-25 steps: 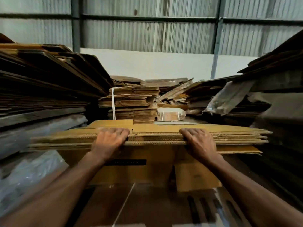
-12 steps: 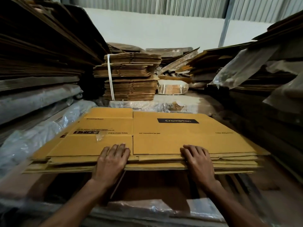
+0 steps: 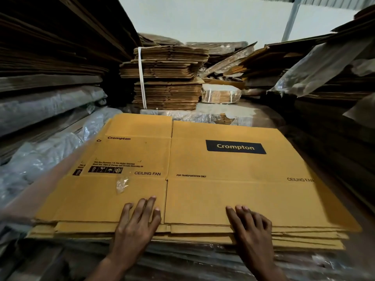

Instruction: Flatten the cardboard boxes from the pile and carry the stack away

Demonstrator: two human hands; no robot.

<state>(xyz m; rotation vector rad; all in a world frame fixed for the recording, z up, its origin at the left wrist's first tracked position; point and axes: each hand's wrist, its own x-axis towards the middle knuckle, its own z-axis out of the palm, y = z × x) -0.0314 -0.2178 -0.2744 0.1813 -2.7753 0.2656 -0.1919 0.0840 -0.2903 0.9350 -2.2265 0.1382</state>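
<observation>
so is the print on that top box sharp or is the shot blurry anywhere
Head view: print on the top flattened box is sharp and evenly lit; edges smear, especially the plastic wrap at left; wide-angle bending bows the side stacks; both hands, left hand and right hand, are crisp.

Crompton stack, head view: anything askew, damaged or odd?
Mostly tidy. A scrap of clear tape is stuck, crinkled, on the top flattened box near the left hand. The sheets beneath are not flush: their near edges step out below the right hand. No tears visible.
</observation>
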